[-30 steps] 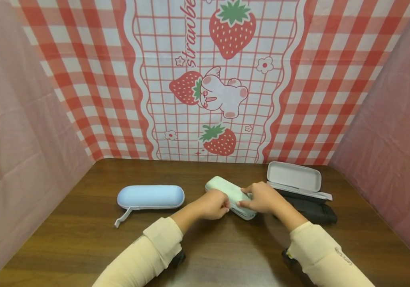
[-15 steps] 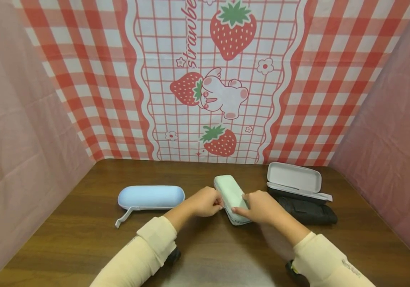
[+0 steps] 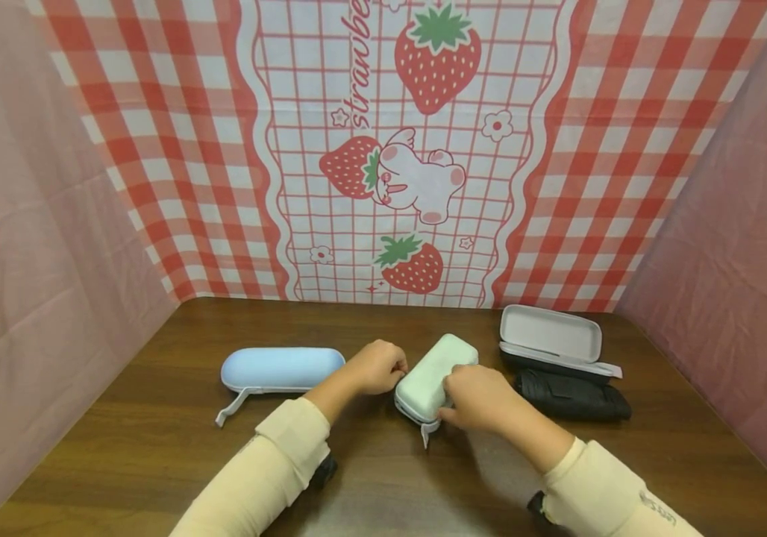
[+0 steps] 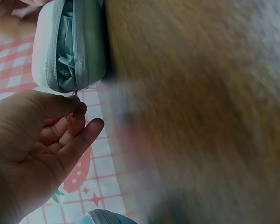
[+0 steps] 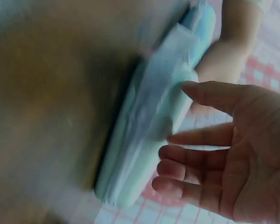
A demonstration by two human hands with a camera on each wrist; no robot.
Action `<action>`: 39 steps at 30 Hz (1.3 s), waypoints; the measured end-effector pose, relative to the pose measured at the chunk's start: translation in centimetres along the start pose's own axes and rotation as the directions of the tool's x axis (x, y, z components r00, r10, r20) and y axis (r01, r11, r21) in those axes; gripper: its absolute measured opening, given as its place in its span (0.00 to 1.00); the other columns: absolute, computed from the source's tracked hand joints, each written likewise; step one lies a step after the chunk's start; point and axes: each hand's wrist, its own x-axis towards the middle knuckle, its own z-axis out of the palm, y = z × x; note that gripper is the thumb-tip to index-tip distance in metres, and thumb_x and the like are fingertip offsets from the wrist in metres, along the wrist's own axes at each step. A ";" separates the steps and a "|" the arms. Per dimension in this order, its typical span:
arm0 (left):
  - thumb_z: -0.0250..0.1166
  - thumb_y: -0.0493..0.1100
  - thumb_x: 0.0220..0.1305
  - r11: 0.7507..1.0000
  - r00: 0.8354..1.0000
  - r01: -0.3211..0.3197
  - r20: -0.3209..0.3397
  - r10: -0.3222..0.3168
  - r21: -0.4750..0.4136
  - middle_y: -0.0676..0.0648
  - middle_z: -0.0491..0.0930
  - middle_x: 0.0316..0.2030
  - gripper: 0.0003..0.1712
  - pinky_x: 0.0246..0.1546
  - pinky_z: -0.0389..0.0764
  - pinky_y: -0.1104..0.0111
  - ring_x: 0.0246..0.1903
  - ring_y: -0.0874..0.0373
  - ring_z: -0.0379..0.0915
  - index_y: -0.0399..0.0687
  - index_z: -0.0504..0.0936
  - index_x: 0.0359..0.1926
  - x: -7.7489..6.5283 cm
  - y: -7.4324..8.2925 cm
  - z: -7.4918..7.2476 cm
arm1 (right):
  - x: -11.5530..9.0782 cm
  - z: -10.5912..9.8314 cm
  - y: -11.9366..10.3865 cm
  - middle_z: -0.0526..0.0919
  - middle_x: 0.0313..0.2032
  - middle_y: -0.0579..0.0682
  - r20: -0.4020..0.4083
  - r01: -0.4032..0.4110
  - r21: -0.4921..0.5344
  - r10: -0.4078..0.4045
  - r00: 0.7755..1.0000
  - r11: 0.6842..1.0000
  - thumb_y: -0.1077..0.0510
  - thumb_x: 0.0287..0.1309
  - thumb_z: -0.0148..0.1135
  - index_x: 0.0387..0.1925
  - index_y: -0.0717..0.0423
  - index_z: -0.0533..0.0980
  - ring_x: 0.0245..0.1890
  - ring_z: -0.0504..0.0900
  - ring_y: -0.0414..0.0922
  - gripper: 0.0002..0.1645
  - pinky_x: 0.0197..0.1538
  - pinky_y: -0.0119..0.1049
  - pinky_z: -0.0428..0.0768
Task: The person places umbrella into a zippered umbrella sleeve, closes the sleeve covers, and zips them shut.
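Mint case [image 3: 430, 377] had swung clockwise since the prev. frame, far end going from approx. 11 o'clock to 1, near end from 5 to 7; L hand [image 3: 377, 367] had shifted a bit toward 10.

Strawberry-print backdrop [image 3: 417, 171] filled 12 o'clock, w/ pink drapes [image 3: 41, 224] at 10 & 2. Dark wood surface [image 3: 121, 462] spread below. Cream sleeves [image 3: 263, 470] came in from 7 & 5.

Blue case [image 3: 283, 369] lay closed at 9 o'clock from the mint one, crosswise. Open case [image 3: 551, 333], pale inside showing, sat at 2; black roll [image 3: 571, 395] lay at 3, close by it, contact hard to tell. Mint case sat flat btwn blue case & black roll, approx. mid-surface; L wrist cam showed its zip part undone, green fabric [image 4: 65, 65] in the gap.

R hand [image 3: 480, 397] was at mint case's 4 o'clock, fingers [image 5: 196, 157] moderately wide, thumb & some tips against the case; R wrist cam blurry there. L hand was at its 9, fingers narrow, pinching the zip pull [image 4: 75, 93]. Grey tab [image 3: 426, 432] hung off mint case's near end, approx. 6 o'clock.
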 end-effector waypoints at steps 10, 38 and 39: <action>0.60 0.36 0.51 1.000 0.999 0.016 0.037 -0.015 -0.010 0.54 0.79 0.25 0.04 0.27 0.73 0.74 0.26 0.64 0.73 0.47 0.82 0.27 -0.1 -0.3 -0.1 | 3.7 1.3 4.2 0.62 0.60 0.58 0.071 0.153 0.102 -0.161 0.984 0.983 0.59 0.22 0.77 0.57 0.56 0.66 0.58 0.60 0.59 0.50 0.54 0.52 0.65; 0.61 0.36 0.51 0.997 0.996 -0.036 0.081 0.041 -0.062 0.57 0.75 0.20 0.04 0.26 0.71 0.75 0.23 0.66 0.69 0.46 0.80 0.23 -3.7 -0.5 -1.7 | 4.2 1.7 5.8 0.76 0.36 0.51 0.053 0.138 0.020 -0.139 0.989 0.990 0.47 0.15 0.77 0.41 0.57 0.71 0.34 0.75 0.50 0.42 0.40 0.44 0.72; 0.61 0.36 0.51 0.997 0.996 -0.039 0.082 0.044 -0.065 0.57 0.74 0.20 0.04 0.26 0.71 0.75 0.23 0.66 0.69 0.46 0.80 0.23 -3.7 -0.4 -1.7 | 4.1 1.6 5.8 0.76 0.35 0.50 0.042 0.142 0.016 -0.142 0.989 0.990 0.46 0.14 0.77 0.39 0.57 0.72 0.32 0.75 0.50 0.41 0.39 0.44 0.72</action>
